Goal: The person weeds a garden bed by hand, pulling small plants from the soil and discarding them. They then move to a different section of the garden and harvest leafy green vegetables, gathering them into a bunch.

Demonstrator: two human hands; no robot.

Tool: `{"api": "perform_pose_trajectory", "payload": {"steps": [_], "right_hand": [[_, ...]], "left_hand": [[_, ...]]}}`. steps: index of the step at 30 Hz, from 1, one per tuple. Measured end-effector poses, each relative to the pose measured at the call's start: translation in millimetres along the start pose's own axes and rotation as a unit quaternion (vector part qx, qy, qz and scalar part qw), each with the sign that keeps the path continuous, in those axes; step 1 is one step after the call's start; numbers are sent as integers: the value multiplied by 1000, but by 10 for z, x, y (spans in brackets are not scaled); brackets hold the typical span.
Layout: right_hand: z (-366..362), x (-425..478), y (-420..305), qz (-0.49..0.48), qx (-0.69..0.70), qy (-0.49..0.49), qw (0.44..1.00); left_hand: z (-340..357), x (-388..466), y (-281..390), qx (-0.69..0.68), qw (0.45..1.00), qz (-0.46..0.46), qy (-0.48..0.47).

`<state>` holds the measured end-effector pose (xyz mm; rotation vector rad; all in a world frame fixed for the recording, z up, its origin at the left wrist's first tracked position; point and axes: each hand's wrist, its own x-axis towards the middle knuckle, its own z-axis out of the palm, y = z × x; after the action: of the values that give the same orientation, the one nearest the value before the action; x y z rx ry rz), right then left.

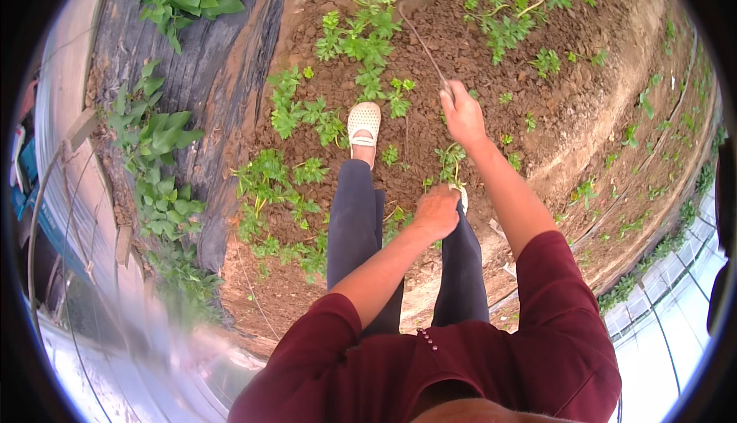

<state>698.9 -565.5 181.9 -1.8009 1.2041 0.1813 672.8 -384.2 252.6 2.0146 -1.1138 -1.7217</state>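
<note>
My right hand (pixel 464 116) grips one end of a thin brown rod (pixel 425 46); whether it is a stick or a tool handle is unclear. The rod slants forward over loose brown soil (pixel 426 100), and its far end bends beside leafy green plants (pixel 371 37). My left hand (pixel 439 213) is curled, with its knuckles up, in front of my right trouser leg (pixel 463 262). A small leafy sprig (pixel 452 161) shows just beyond its fingers. The palm is hidden, so I cannot see whether it holds the stem.
My left foot, in a perforated cream shoe (pixel 364 121), stands among the plants. Black plastic mulch (pixel 230 77) with broad-leaved plants (pixel 164 135) runs along the left. A wooden board (pixel 72 77) edges it. Furrows with seedlings (pixel 584 191) lie right, near translucent sheeting (pixel 662 319).
</note>
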Motion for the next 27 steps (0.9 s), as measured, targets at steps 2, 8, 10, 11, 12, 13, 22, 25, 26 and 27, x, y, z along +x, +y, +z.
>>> {"api": "perform_pose_trajectory", "payload": {"steps": [2,8,10,11,12,13,22,25,26,27], "right_hand": [[244,486,-181,-32,-37,29,998],[800,1774,-768,-48,-157,30,986],[915,2046,-915,-43,-190,22,981],[950,2155,-972,-41,-202,21,978],[1028,2219,-952,-41,-216,16,975],[1078,2209,-880,-24,-220,-3,975],[932,1849,-488,10,-255,-9,967],[998,1959,-661,34,-232,-20,972],[1069,2012,-721,55,-229,-31,971],[1148,2040,-780,75,-225,-41,971]], "left_hand": [[-202,95,2,-36,999,2,-29],[-482,119,-42,-76,997,18,0],[-458,121,-100,-77,996,27,29],[-451,127,-141,-84,996,29,30],[-484,116,-143,-94,995,27,32],[-513,106,-139,-104,994,26,33],[-817,85,-81,-142,990,19,-9],[-766,95,-57,-128,991,29,20],[-729,90,-59,-118,992,34,34],[-710,89,-62,-125,990,36,48]]}}
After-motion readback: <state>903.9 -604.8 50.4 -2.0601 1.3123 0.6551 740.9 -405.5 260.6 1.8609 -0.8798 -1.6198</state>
